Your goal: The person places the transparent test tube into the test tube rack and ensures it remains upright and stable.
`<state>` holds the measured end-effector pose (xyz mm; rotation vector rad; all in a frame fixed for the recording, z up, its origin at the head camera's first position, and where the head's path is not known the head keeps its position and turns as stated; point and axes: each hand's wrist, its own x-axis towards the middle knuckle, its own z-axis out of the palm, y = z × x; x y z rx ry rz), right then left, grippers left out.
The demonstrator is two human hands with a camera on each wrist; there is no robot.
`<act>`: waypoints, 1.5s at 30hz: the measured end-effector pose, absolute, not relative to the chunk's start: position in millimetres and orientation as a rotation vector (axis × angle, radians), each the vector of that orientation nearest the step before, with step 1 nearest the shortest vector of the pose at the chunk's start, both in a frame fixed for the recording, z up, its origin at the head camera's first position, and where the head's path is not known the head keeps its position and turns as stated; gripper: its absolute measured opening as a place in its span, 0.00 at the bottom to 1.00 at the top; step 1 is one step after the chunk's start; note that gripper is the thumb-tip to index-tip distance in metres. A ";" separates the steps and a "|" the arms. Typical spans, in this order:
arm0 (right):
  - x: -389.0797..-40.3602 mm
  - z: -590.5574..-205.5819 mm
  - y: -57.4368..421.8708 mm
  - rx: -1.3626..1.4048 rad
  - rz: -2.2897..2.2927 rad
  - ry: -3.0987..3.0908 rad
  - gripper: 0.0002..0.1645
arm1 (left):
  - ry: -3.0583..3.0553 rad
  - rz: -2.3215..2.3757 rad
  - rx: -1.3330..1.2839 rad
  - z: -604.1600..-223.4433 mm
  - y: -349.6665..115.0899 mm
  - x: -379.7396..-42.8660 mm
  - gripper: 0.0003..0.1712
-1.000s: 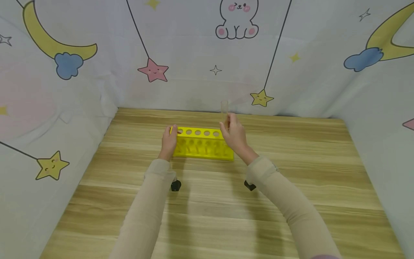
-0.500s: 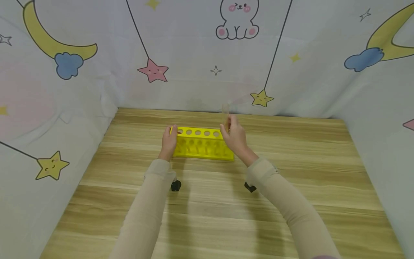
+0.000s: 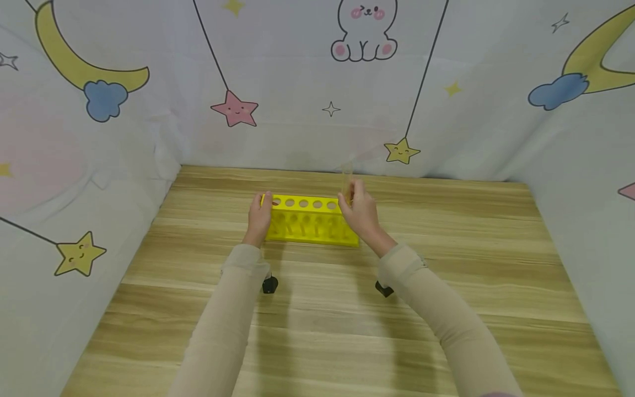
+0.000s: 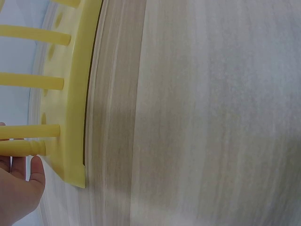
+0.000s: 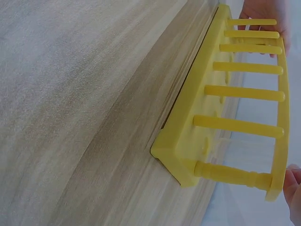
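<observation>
A yellow test tube rack (image 3: 312,235) stands upright on the wooden table, a row of round holes along its top plate and pegs between top and base. At its left end my left hand (image 3: 258,219) grips the rack, fingers beside the end post in the left wrist view. My right hand (image 3: 361,212) pinches a clear test tube (image 3: 346,179) upright at the rack's right end. The tube's upper part rises above the fingers; its lower part is hidden by the hand. In the right wrist view, the right fingertips (image 5: 292,176) are at the top plate's edge.
White cloth (image 3: 297,138) printed with stars and moons hangs behind and at both sides of the wooden table (image 3: 327,331). Small black devices (image 3: 269,284) show below each wrist.
The test tube has come down with my right hand, its top now lower over the rack's right end. The left hand and the rack stay in place.
</observation>
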<state>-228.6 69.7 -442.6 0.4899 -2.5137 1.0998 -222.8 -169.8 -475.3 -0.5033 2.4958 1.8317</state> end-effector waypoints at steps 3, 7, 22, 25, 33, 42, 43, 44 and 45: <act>-228.3 -443.4 70.0 0.485 1.111 -2.519 0.13 | 2.490 1.837 -0.502 -474.9 -169.7 -222.6 0.26; -228.2 -444.4 70.2 0.473 1.112 -2.530 0.13 | 2.482 1.844 -0.501 -474.5 -169.4 -222.5 0.26; -225.2 -447.1 70.6 0.476 1.099 -2.539 0.16 | 2.482 1.852 -0.509 -474.3 -169.4 -222.6 0.24; -225.1 -448.6 70.8 0.482 1.080 -2.539 0.16 | 2.484 1.851 -0.509 -474.2 -169.1 -222.3 0.25; -224.1 -450.7 71.1 0.495 1.068 -2.527 0.17 | 2.473 1.848 -0.511 -475.3 -169.2 -222.8 0.27; -224.5 -451.3 70.8 0.491 1.058 -2.532 0.17 | 2.478 1.831 -0.529 -473.7 -168.7 -222.8 0.27; -224.6 -451.5 70.7 0.490 1.058 -2.533 0.17 | 2.475 1.832 -0.531 -473.6 -168.6 -222.9 0.27; -224.6 -451.6 70.7 0.490 1.062 -2.533 0.17 | 2.473 1.834 -0.532 -473.4 -168.6 -223.0 0.26; -224.7 -451.8 70.7 0.490 1.065 -2.533 0.17 | 2.471 1.834 -0.532 -473.3 -168.5 -223.1 0.26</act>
